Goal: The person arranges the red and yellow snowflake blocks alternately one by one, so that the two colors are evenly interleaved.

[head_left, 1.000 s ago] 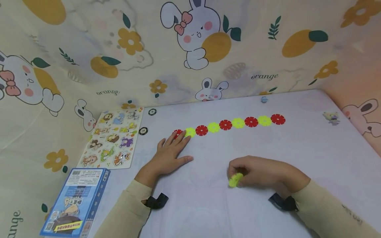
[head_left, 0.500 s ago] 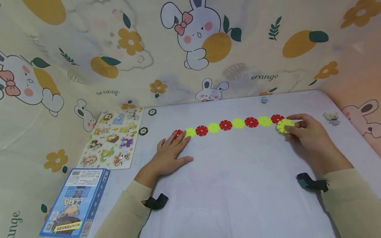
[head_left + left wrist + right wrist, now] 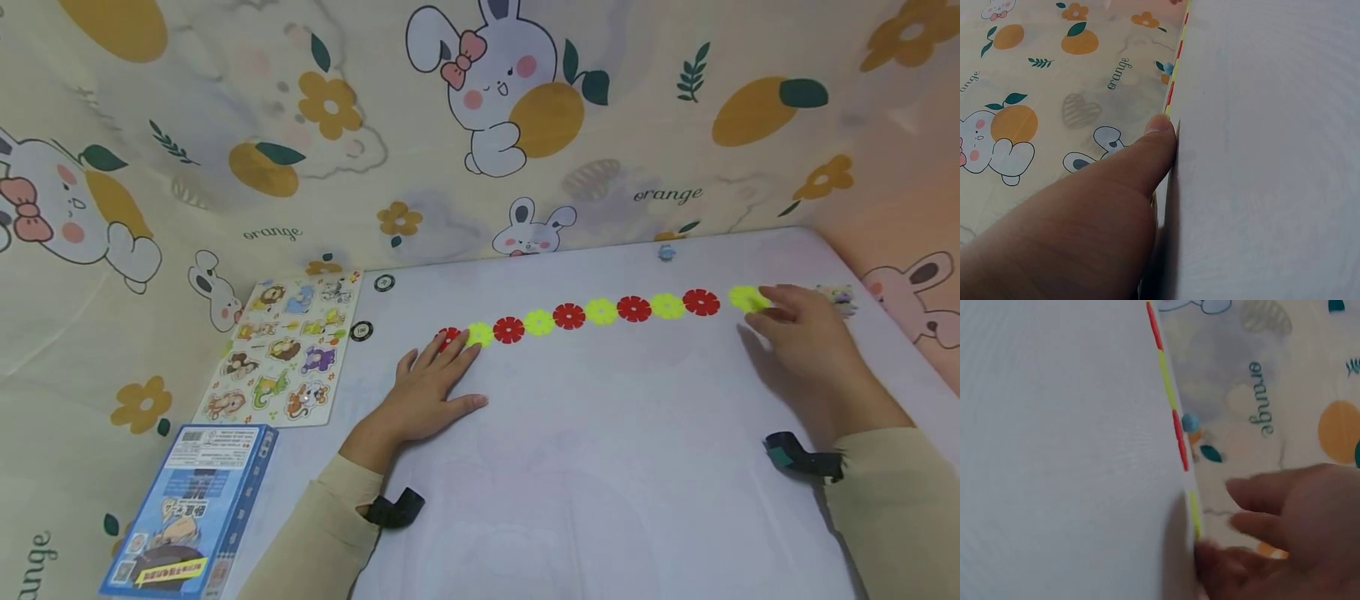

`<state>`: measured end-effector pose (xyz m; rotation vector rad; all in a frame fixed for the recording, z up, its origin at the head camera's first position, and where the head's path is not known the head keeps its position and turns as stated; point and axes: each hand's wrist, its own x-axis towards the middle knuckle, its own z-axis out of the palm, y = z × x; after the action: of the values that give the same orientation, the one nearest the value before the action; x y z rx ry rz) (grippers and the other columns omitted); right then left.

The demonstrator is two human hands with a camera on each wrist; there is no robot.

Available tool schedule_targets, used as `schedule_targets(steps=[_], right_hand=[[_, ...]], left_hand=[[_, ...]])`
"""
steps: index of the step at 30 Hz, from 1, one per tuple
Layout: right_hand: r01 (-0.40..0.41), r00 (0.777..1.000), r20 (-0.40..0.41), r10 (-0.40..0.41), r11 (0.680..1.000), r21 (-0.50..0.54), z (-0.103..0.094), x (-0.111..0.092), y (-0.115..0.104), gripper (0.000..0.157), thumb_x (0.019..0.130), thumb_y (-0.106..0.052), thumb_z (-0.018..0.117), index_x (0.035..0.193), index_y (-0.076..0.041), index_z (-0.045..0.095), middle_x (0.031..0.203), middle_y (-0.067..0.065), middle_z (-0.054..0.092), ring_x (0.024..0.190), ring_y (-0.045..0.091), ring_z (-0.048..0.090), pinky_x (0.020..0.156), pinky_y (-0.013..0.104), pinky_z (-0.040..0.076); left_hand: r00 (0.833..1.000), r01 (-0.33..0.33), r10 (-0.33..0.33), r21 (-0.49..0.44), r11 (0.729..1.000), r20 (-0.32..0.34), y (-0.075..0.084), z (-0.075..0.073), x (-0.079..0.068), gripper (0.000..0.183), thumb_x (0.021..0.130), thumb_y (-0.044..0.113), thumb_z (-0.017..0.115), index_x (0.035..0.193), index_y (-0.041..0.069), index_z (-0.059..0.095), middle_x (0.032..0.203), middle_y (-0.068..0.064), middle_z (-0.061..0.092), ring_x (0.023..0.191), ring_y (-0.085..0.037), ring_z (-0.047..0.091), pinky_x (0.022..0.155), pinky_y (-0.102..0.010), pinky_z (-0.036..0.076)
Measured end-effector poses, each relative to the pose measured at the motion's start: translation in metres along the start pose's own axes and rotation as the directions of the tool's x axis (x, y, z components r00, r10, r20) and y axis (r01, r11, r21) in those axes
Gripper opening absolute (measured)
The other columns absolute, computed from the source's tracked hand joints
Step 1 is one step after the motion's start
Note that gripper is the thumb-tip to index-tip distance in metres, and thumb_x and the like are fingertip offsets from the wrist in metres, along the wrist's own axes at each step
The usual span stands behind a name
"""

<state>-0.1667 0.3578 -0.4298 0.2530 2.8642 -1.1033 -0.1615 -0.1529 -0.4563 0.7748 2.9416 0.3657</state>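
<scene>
A row of flat, slotted plastic discs, alternating red and yellow-green, runs across the table in the head view. My left hand (image 3: 423, 387) lies spread at its left end, fingertips over a red disc (image 3: 449, 335) and beside a yellow-green disc (image 3: 480, 334). Its thumb shows at the tabletop in the left wrist view. At the other end, my right hand (image 3: 813, 337) touches the right side of another yellow-green disc (image 3: 744, 298), which lies flat. A narrow gap parts that disc from the last red disc (image 3: 701, 302). In the right wrist view, the fingers are loosely bent.
An animal sticker board (image 3: 281, 350) and a blue box (image 3: 191, 508) lie at the left. Two black round chips (image 3: 362, 331) are beside the board. A small blue figure (image 3: 666, 252) stands at the back, and another small toy (image 3: 838, 298) is partly behind my right hand.
My right hand has carried the yellow-green disc from the front middle to the row's right end and set it flat there. The left hand has stayed in place.
</scene>
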Motion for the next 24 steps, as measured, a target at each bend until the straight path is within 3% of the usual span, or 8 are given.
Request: schedule_targets(steps=[3,7,14,24], right_hand=[[0.099,0.994,0.053,-0.091,0.98,-0.171,0.004,0.0,-0.003,0.08,0.095,-0.053,0.047,0.146,0.005,0.028,0.148,0.034,0.016,0.133,0.056,0.009,0.092,0.074,0.021],[0.161,0.985,0.109,-0.136,0.949,-0.271,0.009,0.0,-0.006,0.079,0.095,-0.053,0.047,0.146,0.005,0.029,0.15,0.033,0.011,0.132,0.058,0.0,0.089,0.078,0.015],[0.176,0.982,0.111,-0.151,0.949,-0.263,0.012,-0.002,-0.008,0.079,0.095,-0.053,0.047,0.148,0.002,0.026,0.152,0.03,0.009,0.134,0.055,-0.004,0.092,0.077,0.006],[0.176,0.981,0.129,-0.145,0.945,-0.274,0.012,-0.001,-0.008,0.081,0.094,-0.054,0.049,0.148,0.002,0.027,0.151,0.031,0.011,0.134,0.055,-0.002,0.092,0.077,0.007]], left_hand=[[1.0,0.003,-0.003,0.002,1.0,0.006,0.0,0.001,0.0,0.083,0.083,0.077,0.037,0.153,0.034,0.022,0.159,0.009,0.008,0.144,-0.022,-0.001,0.107,-0.059,0.004],[1.0,0.0,0.0,0.002,1.0,0.006,-0.001,0.001,0.0,0.083,0.083,0.077,0.037,0.153,0.034,0.022,0.159,0.009,0.008,0.144,-0.022,-0.001,0.106,-0.059,0.004],[1.0,-0.002,0.002,-0.002,1.0,0.0,-0.001,-0.001,0.0,0.083,0.084,0.076,0.039,0.153,0.034,0.023,0.159,0.009,0.009,0.144,-0.022,-0.001,0.106,-0.059,0.005],[1.0,-0.004,0.004,-0.003,1.0,-0.003,-0.001,0.001,0.001,0.082,0.084,0.076,0.039,0.152,0.033,0.023,0.159,0.008,0.009,0.144,-0.024,0.0,0.106,-0.06,0.005]])
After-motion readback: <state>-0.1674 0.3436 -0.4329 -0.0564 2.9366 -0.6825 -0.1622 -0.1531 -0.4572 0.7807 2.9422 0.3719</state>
